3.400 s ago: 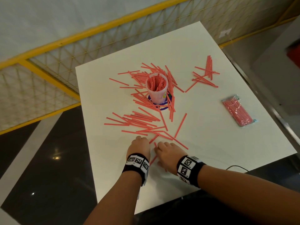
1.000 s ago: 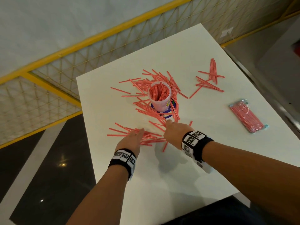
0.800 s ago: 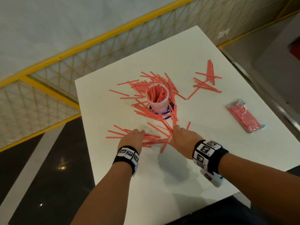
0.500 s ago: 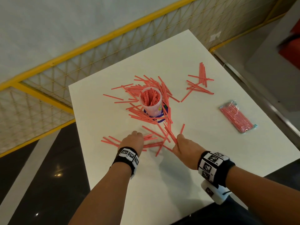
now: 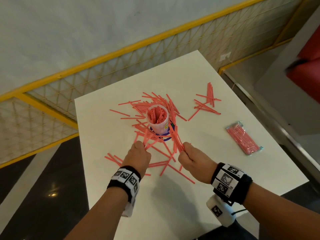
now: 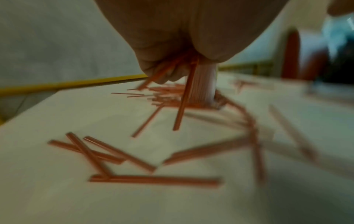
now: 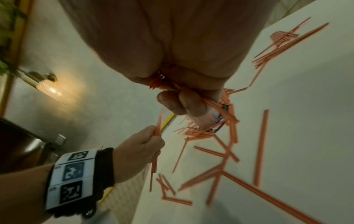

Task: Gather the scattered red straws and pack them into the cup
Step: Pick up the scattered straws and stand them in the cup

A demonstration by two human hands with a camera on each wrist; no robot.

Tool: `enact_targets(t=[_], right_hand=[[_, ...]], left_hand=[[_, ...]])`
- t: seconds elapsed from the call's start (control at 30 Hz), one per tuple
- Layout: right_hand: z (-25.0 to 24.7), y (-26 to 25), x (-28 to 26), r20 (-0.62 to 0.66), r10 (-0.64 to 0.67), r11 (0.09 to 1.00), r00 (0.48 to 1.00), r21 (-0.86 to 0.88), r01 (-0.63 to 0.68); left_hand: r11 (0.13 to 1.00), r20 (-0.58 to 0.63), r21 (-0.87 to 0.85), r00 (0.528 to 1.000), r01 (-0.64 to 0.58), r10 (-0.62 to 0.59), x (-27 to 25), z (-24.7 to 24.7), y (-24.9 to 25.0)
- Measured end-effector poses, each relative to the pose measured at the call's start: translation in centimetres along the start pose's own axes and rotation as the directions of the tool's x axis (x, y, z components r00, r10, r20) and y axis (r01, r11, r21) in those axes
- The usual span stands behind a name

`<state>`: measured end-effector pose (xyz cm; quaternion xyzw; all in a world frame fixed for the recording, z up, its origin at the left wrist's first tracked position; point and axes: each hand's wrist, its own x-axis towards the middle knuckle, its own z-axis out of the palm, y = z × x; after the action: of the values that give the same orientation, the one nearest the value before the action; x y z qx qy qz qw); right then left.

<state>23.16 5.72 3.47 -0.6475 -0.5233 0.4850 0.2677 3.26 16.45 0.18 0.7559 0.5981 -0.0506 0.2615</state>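
Observation:
A clear plastic cup (image 5: 158, 121) stands upright mid-table, holding several red straws. Many loose red straws (image 5: 156, 105) ring it, and more lie nearer me (image 5: 166, 161). My left hand (image 5: 138, 154) grips a small bunch of straws (image 6: 182, 97) just in front of the cup, lifted off the table. My right hand (image 5: 190, 156) grips another bunch (image 5: 176, 139) to the right of the cup's base; in the right wrist view its fingers (image 7: 184, 104) curl round the straws. Both fists hover above the white table (image 5: 199, 196).
A sealed packet of red straws (image 5: 244, 140) lies at the table's right side. A separate cluster of straws (image 5: 207, 103) sits at the back right. A yellow mesh fence (image 5: 121, 66) runs behind the table; dark floor lies to the left.
Both hands were spread flat on the near straws, sweeping them together. Now each has closed round a bunch and lifted it toward the cup. Fewer straws lie near the front.

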Motion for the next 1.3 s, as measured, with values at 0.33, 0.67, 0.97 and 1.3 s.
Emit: enact_targets(t=[0.33, 0.67, 0.97, 1.3], right_hand=[[-0.4, -4.4, 0.0, 0.041, -0.046, 0.995, 0.998, 0.090, 0.042], [-0.2, -7.1, 0.1, 0.067, -0.273, 0.952, 0.960, -0.123, 0.279], [-0.5, -8.4, 1.1, -0.010, 0.085, 0.902, 0.996, 0.425, -0.072], [-1.7, -6.5, 1.1, 0.450, 0.121, 0.828, 0.885, 0.446, -0.339]], left_hand=[[0.413, -0.039, -0.911, 0.995, 0.004, -0.095, -4.4, -1.5, 5.7], [0.430, -0.063, -0.903, 0.992, -0.010, -0.109, -5.3, -2.1, 8.0], [0.322, -0.105, -0.947, 0.945, 0.000, -0.311, -5.5, -4.7, 8.9], [0.287, -0.339, -0.920, 0.911, -0.269, -0.235, -5.9, -6.6, 10.7]])
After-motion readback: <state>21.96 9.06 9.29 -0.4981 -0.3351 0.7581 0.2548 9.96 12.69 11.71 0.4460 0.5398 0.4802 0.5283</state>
